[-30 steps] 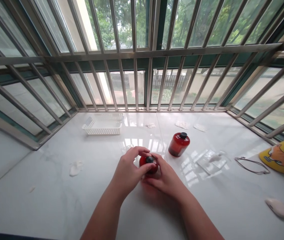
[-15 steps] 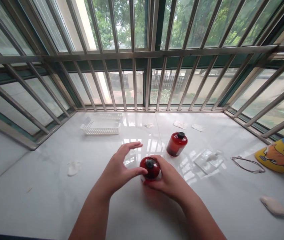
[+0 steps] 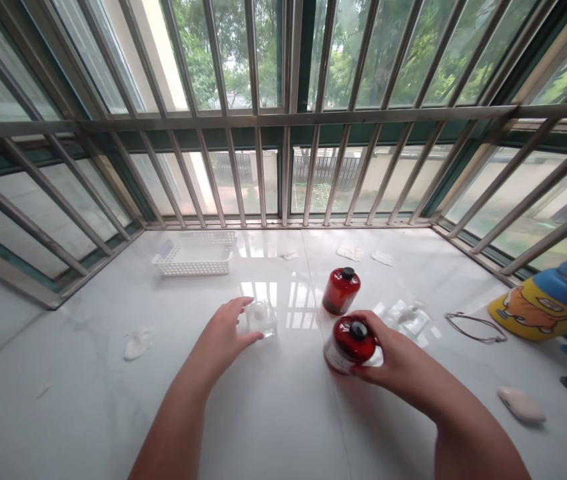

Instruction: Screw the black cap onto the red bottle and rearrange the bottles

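Gripping a red bottle [image 3: 344, 341] with its black cap facing up, the right hand [image 3: 393, 353] wraps around the bottle's side and hides part of it. The bottle leans slightly, just beside a second red bottle [image 3: 341, 293] standing upright on the worktop [image 3: 273, 413]. The left hand [image 3: 220, 337] is open, its fingers loosely spread, right next to a clear block [image 3: 260, 319]. Against the glossy surface the block is hard to make out, and I cannot tell whether the fingers touch it. Past the right hand lies a clear bag [image 3: 406, 319], its shape equally hard to read.
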The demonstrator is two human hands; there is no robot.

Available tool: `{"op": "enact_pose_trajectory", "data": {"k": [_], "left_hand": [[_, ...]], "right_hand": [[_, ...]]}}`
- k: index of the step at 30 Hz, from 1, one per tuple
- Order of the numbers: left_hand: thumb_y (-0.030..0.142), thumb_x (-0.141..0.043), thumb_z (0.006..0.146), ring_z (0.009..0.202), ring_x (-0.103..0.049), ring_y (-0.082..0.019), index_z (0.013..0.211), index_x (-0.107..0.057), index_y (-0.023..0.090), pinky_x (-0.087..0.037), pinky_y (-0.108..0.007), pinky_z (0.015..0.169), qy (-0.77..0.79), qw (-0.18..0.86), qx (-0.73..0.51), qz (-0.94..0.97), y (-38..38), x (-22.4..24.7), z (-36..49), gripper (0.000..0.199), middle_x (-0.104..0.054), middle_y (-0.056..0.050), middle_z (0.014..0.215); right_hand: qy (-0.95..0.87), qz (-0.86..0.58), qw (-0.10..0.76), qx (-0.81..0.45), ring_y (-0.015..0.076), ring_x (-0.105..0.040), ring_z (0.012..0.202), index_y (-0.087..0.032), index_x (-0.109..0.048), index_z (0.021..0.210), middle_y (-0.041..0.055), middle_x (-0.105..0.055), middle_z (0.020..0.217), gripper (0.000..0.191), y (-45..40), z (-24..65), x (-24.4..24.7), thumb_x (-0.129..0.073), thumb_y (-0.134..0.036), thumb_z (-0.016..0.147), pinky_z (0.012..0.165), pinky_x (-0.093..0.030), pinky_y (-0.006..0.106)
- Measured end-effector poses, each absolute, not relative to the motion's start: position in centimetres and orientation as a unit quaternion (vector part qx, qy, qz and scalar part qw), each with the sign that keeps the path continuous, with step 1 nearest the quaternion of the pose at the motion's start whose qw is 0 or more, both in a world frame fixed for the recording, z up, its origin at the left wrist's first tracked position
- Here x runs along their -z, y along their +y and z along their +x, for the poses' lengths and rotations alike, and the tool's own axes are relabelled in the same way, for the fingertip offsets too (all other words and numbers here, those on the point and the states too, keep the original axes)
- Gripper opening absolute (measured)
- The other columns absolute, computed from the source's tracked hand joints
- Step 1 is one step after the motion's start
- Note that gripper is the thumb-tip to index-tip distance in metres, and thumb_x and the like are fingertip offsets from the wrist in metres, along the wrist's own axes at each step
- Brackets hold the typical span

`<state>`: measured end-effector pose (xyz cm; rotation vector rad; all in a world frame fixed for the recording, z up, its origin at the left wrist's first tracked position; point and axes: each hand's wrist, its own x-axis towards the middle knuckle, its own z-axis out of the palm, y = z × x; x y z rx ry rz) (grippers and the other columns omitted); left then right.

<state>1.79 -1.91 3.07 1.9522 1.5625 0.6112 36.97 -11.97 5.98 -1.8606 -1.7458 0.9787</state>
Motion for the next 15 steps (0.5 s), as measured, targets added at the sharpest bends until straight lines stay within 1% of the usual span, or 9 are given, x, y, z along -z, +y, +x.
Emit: {"op": "enact_pose_trajectory", "data": {"k": [2, 4, 5, 6, 8, 10, 11, 13, 15], "left_hand": [[0.028, -0.095, 0.083, 0.122, -0.075, -0.033, 0.145, -0.069, 0.029, -0.065, -0.046, 0.104, 0.553, 0.299, -0.229, 0.743, -2.7, -3.2, 3.6, 0.068, -0.074, -0.008, 0.143], [0.022, -0.097, 0.081, 0.124, -0.074, -0.033, 0.144, -0.069, 0.027, -0.064, -0.047, 0.107, 0.515, 0.314, -0.231, 0.764, -3.6, -2.9, 5.6, 0.069, -0.074, -0.008, 0.143], [0.019, -0.097, 0.081, 0.126, -0.074, -0.033, 0.144, -0.069, 0.027, -0.063, -0.048, 0.11, 0.493, 0.318, -0.232, 0.776, -4.1, -2.7, 6.7, 0.069, -0.074, -0.008, 0.144], [0.017, -0.097, 0.081, 0.129, -0.072, -0.033, 0.143, -0.068, 0.026, -0.062, -0.049, 0.112, 0.471, 0.321, -0.233, 0.788, -4.5, -2.4, 7.8, 0.07, -0.074, -0.008, 0.144], [0.013, -0.098, 0.079, 0.133, -0.07, -0.033, 0.143, -0.067, 0.026, -0.06, -0.052, 0.116, 0.433, 0.323, -0.239, 0.807, -5.4, -1.7, 9.6, 0.072, -0.074, -0.009, 0.144], [0.013, -0.099, 0.079, 0.137, -0.068, -0.035, 0.145, -0.065, 0.026, -0.058, -0.055, 0.12, 0.411, 0.319, -0.245, 0.818, -6.0, -1.1, 10.8, 0.075, -0.073, -0.01, 0.146], [0.013, -0.1, 0.079, 0.14, -0.067, -0.035, 0.146, -0.064, 0.027, -0.057, -0.057, 0.122, 0.404, 0.317, -0.247, 0.822, -6.2, -0.9, 11.1, 0.078, -0.072, -0.01, 0.148], [0.017, -0.103, 0.077, 0.146, -0.064, -0.037, 0.15, -0.061, 0.029, -0.054, -0.06, 0.126, 0.394, 0.316, -0.249, 0.826, -6.4, -0.6, 11.2, 0.085, -0.069, -0.012, 0.154], [0.024, -0.106, 0.074, 0.151, -0.06, -0.038, 0.152, -0.058, 0.029, -0.051, -0.06, 0.129, 0.388, 0.318, -0.252, 0.827, -6.2, -0.6, 10.6, 0.092, -0.064, -0.013, 0.16]], "right_hand": [[-0.622, -0.69, 0.188, -0.319, 0.0352, -0.07, 0.135, -0.033, -0.052, 0.149, 0.0057, -0.072, 0.149, 0.079, -12.8, 38.5, -5.7, -0.079, -0.038, 0.075, 0.112, -0.055, 0.046], [-0.606, -0.724, 0.168, -0.285, 0.0406, -0.065, 0.144, -0.03, -0.05, 0.155, 0.0104, -0.066, 0.159, 0.094, -14.1, 40.1, -5.5, -0.084, -0.044, 0.069, 0.12, -0.053, 0.053], [-0.597, -0.739, 0.157, -0.27, 0.0435, -0.064, 0.146, -0.028, -0.05, 0.158, 0.013, -0.065, 0.162, 0.101, -14.9, 40.9, -5.4, -0.086, -0.049, 0.066, 0.121, -0.052, 0.056], [-0.589, -0.753, 0.147, -0.255, 0.0461, -0.065, 0.144, -0.027, -0.051, 0.158, 0.0152, -0.066, 0.16, 0.105, -15.8, 41.5, -5.4, -0.088, -0.054, 0.064, 0.12, -0.054, 0.058], [-0.591, -0.765, 0.151, -0.206, 0.0486, -0.068, 0.141, -0.026, -0.057, 0.155, 0.0174, -0.071, 0.154, 0.1, -17.4, 42.1, -5.8, -0.086, -0.069, 0.068, 0.116, -0.058, 0.062], [-0.599, -0.769, 0.188, -0.119, 0.0496, -0.068, 0.14, -0.026, -0.063, 0.149, 0.0179, -0.073, 0.151, 0.091, -18.5, 41.6, -6.7, -0.075, -0.082, 0.078, 0.114, -0.059, 0.067], [-0.601, -0.767, 0.214, -0.066, 0.0493, -0.068, 0.14, -0.026, -0.065, 0.146, 0.0173, -0.073, 0.15, 0.087, -18.6, 41.0, -7.3, -0.068, -0.085, 0.083, 0.113, -0.058, 0.068], [-0.606, -0.751, 0.263, 0.019, 0.0457, -0.069, 0.137, -0.027, -0.066, 0.143, 0.0151, -0.075, 0.147, 0.074, -18.0, 39.5, -8.6, -0.056, -0.083, 0.095, 0.113, -0.058, 0.067], [-0.609, -0.734, 0.291, 0.074, 0.0413, -0.072, 0.131, -0.026, -0.066, 0.141, 0.0141, -0.077, 0.141, 0.063, -16.2, 38.1, -10.1, -0.049, -0.074, 0.104, 0.111, -0.058, 0.061]]}}
